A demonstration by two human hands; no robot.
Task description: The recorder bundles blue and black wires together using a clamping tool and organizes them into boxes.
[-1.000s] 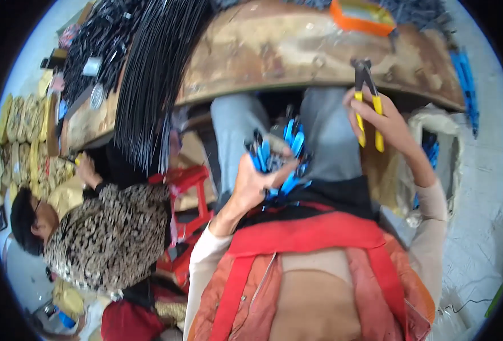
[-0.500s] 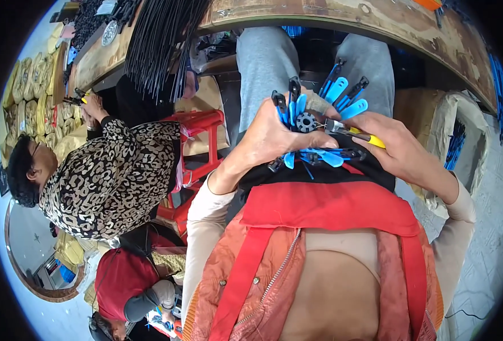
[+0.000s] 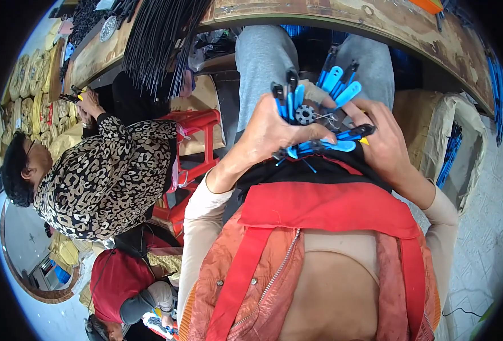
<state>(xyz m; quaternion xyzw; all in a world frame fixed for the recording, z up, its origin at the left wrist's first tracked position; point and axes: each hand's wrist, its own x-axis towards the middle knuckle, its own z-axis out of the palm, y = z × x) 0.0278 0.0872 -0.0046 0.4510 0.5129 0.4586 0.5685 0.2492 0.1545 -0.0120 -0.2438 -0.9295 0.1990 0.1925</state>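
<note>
In my lap is what looks like an umbrella frame: a black notched hub (image 3: 305,115) with blue and black ribs (image 3: 332,79) fanned around it. My left hand (image 3: 277,128) is closed around the frame, its thumb lying below the hub. Thin wire (image 3: 326,118) sticks out from the hub's right side in a loose loop. My right hand (image 3: 383,136) grips pliers, of which a bit of yellow handle (image 3: 365,141) shows below the fingers. Ribs and fingers hide most of the pliers; their jaws are close to the wire.
A wooden table (image 3: 297,12) runs across beyond my knees, with a bundle of black rods (image 3: 160,42) overhanging it. A paper-lined box (image 3: 461,153) with blue ribs stands at right. At left, a co-worker in a patterned top (image 3: 109,176) sits by a red stool (image 3: 197,133).
My right hand has tilted and drawn in toward the hub, so the pliers are now more hidden. The wire has bent into a loop, and the ribs have shifted a little.
</note>
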